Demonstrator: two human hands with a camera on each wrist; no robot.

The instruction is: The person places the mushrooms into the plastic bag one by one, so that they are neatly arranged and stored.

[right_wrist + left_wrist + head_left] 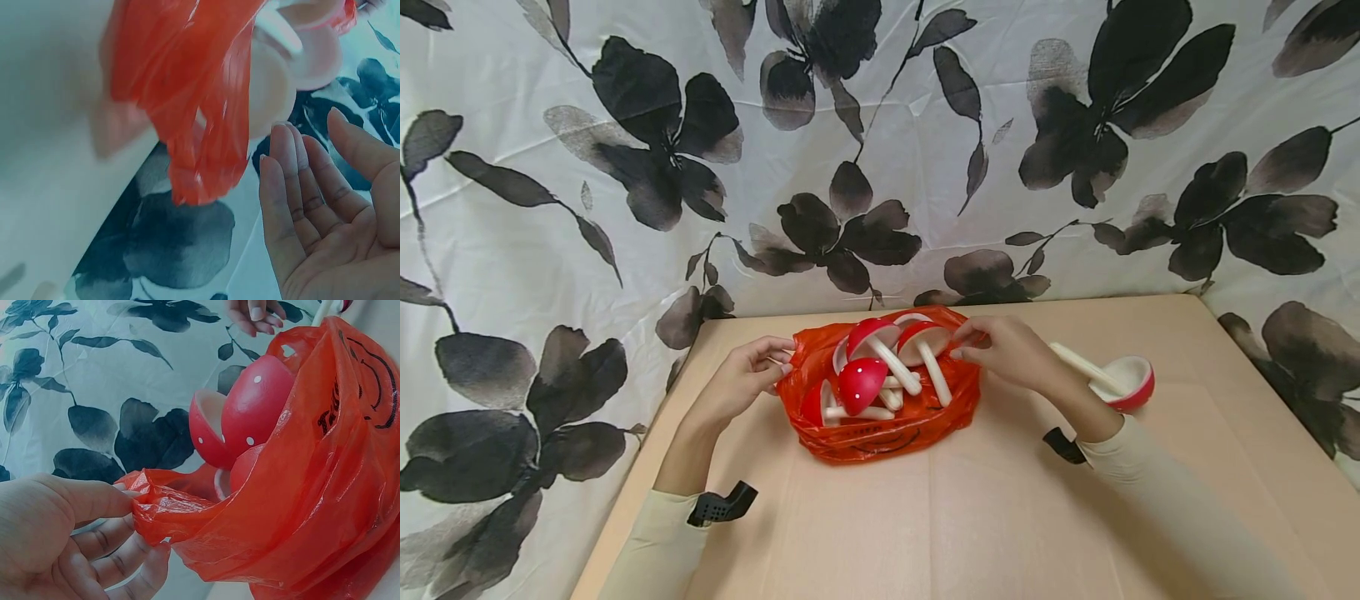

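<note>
A red plastic bag (880,446) lies in the middle of the table with its mouth spread. Several toy mushrooms (862,385) with white-dotted red caps and white stems are heaped in it. My left hand (737,383) pinches the bag's left edge between thumb and fingers; the left wrist view shows the gathered plastic (169,506) there. At the bag's right side is my right hand (1009,352), near a mushroom cap. In the right wrist view its fingers (284,150) are loosely extended, hold nothing and stay apart from a hanging bag handle (209,162).
One more toy mushroom (1126,382) lies on the table (1000,517) beyond my right forearm, its stem pointing up and left. A white cloth (880,150) with dark flowers hangs behind the table. Each wrist carries a black mount (722,504).
</note>
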